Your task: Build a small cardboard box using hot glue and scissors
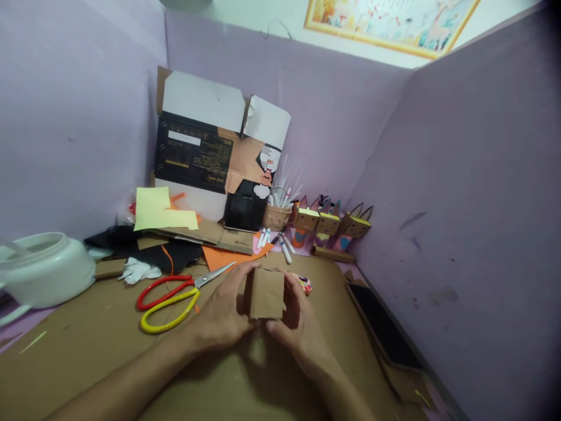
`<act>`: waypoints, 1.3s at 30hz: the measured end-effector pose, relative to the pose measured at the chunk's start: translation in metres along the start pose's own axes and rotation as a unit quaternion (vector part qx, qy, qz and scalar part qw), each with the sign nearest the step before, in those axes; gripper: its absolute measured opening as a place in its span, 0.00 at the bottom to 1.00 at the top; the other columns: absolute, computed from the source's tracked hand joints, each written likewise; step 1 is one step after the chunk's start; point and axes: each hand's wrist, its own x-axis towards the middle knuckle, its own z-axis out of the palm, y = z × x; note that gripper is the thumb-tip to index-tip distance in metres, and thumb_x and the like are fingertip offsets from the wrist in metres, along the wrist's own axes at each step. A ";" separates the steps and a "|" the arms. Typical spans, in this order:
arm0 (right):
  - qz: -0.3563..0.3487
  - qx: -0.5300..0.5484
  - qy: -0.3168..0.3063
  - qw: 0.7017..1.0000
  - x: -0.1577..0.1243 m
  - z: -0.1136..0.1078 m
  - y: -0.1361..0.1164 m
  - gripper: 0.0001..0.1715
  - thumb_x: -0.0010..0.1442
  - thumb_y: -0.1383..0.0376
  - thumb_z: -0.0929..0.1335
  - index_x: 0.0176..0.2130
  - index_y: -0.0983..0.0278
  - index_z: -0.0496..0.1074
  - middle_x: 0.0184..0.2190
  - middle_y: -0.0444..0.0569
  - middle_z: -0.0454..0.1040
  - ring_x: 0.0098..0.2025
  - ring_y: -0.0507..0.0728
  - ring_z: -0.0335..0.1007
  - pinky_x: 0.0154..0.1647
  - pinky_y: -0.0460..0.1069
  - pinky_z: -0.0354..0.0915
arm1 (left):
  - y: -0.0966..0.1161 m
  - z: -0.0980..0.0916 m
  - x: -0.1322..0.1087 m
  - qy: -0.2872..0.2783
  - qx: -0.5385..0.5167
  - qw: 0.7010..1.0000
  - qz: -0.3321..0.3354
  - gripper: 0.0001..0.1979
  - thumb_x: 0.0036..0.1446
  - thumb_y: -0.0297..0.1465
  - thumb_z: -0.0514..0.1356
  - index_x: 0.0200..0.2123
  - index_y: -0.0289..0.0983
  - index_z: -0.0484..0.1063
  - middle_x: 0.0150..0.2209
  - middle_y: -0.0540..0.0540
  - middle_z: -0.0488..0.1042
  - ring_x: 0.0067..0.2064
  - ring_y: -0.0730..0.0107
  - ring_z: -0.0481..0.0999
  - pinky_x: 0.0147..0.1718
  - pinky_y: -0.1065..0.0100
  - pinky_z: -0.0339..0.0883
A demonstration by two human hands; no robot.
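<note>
Both hands meet over the middle of the cardboard-covered table (87, 351), a little nearer its front edge than its back. Between them sits a small cardboard piece (266, 293), folded so that a flat brown face looks at the camera and a shaded side turns left; it seems box-like, though its back is hidden. The left hand (223, 318) is curled round its left side, thumb along the upper edge. The right hand (298, 327) is wrapped round the right side and lower corner, fingers closed on it. I cannot tell whether it rests on the surface or is held just above.

It looks light and fairly stiff, yet easy to dent or crease: thin board gives way under a hard pinch. It is dry and matt, so unlikely to slip. The best hold is probably along the folded edges and corners, where it is strongest, not on the open middle of a face.

Just left of the left hand lie scissors (175, 295) with red and yellow handles, blades pointing at the piece. A white pot (44, 269) stands at the left edge, markers (284, 248) and orange paper (223, 256) lie toward the back, and a dark slab (381, 327) lies along the right edge
</note>
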 end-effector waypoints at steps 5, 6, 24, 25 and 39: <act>0.043 0.039 0.055 0.997 -0.002 -0.003 0.004 0.44 0.42 0.54 0.76 0.56 0.57 0.62 0.59 0.55 0.62 0.61 0.67 0.55 0.56 0.62 0.58 | -0.006 0.001 -0.004 0.005 0.024 0.999 0.032 0.35 0.44 0.31 0.64 0.56 0.38 0.55 0.55 0.39 0.65 0.55 0.52 0.67 0.55 0.55 0.60; 0.050 0.034 0.065 0.996 -0.002 -0.004 0.004 0.44 0.42 0.54 0.76 0.55 0.58 0.62 0.58 0.55 0.63 0.62 0.68 0.54 0.56 0.62 0.58 | -0.008 0.001 -0.005 -0.003 0.028 0.998 0.050 0.35 0.45 0.30 0.64 0.56 0.39 0.55 0.57 0.39 0.64 0.57 0.52 0.65 0.56 0.54 0.58; -0.051 -0.076 0.011 0.996 0.000 -0.005 0.013 0.47 0.41 0.67 0.76 0.57 0.54 0.58 0.58 0.53 0.60 0.59 0.64 0.59 0.54 0.56 0.63 | 0.002 -0.001 -0.003 -0.049 -0.103 0.993 -0.022 0.40 0.39 0.32 0.70 0.56 0.36 0.58 0.53 0.41 0.69 0.53 0.54 0.69 0.53 0.60 0.62; -0.041 -0.081 0.012 0.996 0.000 -0.004 0.010 0.47 0.41 0.67 0.76 0.57 0.55 0.58 0.59 0.53 0.60 0.59 0.65 0.58 0.54 0.57 0.62 | 0.003 -0.001 -0.003 -0.046 -0.094 0.994 -0.017 0.39 0.39 0.32 0.70 0.55 0.37 0.59 0.52 0.41 0.69 0.52 0.54 0.70 0.52 0.60 0.62; 0.081 0.089 0.030 0.992 -0.003 -0.006 -0.004 0.43 0.38 0.60 0.77 0.54 0.55 0.65 0.62 0.49 0.58 0.63 0.67 0.53 0.55 0.59 0.61 | 0.000 -0.005 -0.006 -0.039 -0.106 0.993 -0.036 0.45 0.38 0.37 0.67 0.61 0.36 0.54 0.59 0.38 0.63 0.55 0.49 0.66 0.54 0.54 0.59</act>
